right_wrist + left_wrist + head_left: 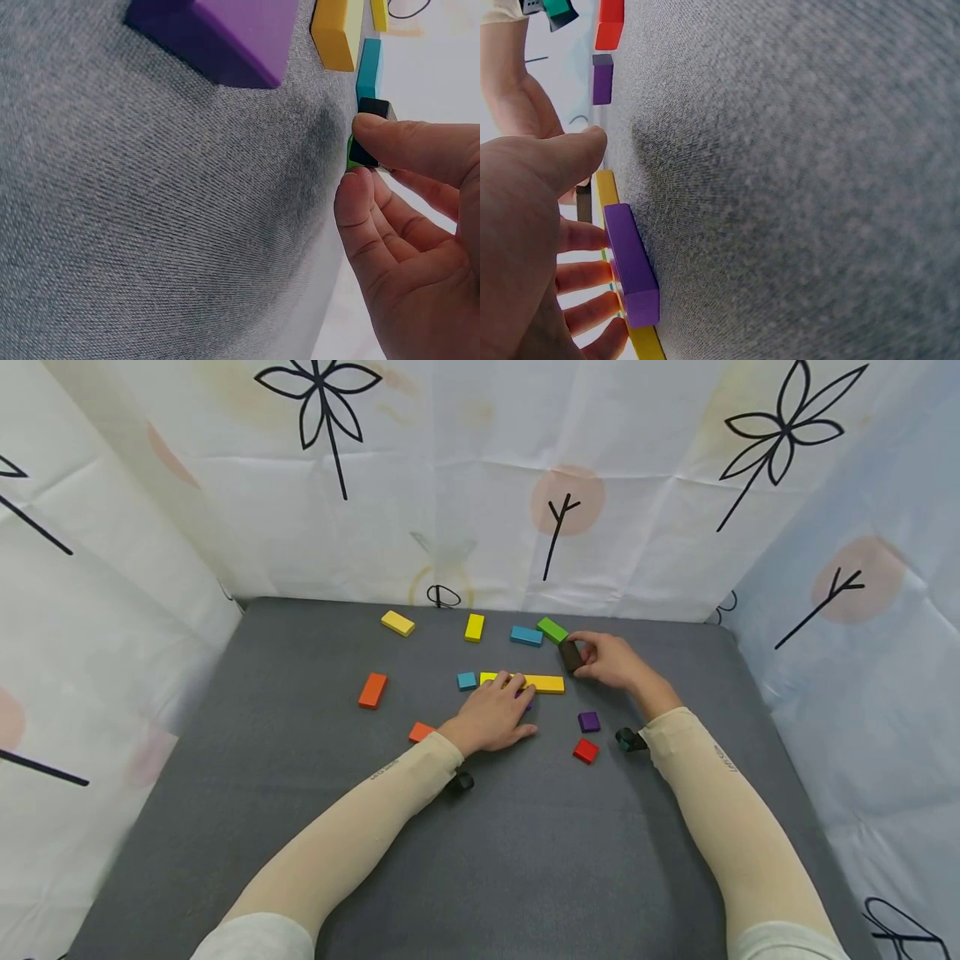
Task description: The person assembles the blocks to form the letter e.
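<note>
Saw a dark oblong block pinched in the right hand, slanted, near the far right corner of a yellow strip. Found that strip laid left to right, partly covered by the left hand, with a purple oblong block along its near side.

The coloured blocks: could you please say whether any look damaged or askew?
Nothing looks damaged. Several lie askew to the straight yellow row, including the red block, the green block and the dark block in the right hand.
</note>
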`<state>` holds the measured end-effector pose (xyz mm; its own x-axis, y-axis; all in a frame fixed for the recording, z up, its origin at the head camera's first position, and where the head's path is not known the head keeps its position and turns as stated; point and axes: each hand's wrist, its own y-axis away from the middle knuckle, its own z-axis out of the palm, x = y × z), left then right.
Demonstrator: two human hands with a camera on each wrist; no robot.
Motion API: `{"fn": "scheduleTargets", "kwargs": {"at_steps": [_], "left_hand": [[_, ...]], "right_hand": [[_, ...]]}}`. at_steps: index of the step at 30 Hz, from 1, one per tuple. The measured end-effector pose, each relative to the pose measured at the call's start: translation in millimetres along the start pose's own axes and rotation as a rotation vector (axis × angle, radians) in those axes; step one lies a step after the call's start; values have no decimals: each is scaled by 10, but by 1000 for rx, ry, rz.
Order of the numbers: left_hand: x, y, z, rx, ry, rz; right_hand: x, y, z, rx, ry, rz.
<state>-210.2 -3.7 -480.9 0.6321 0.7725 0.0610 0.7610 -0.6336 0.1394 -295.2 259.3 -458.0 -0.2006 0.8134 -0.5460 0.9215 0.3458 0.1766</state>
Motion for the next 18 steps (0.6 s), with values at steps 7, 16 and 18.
{"fn": "scheduleTargets", "kwargs": {"at_steps": [7, 16, 18], "left_hand": [[-15, 7, -7, 0, 17, 0], [-27, 1, 20, 14, 12, 12], [-30, -2, 21, 14, 16, 11]], "right_hand": [[-54, -2, 31, -2, 5, 10], [-62, -20, 70, -23, -1, 4], [-57, -24, 77, -26, 2, 3]]}}
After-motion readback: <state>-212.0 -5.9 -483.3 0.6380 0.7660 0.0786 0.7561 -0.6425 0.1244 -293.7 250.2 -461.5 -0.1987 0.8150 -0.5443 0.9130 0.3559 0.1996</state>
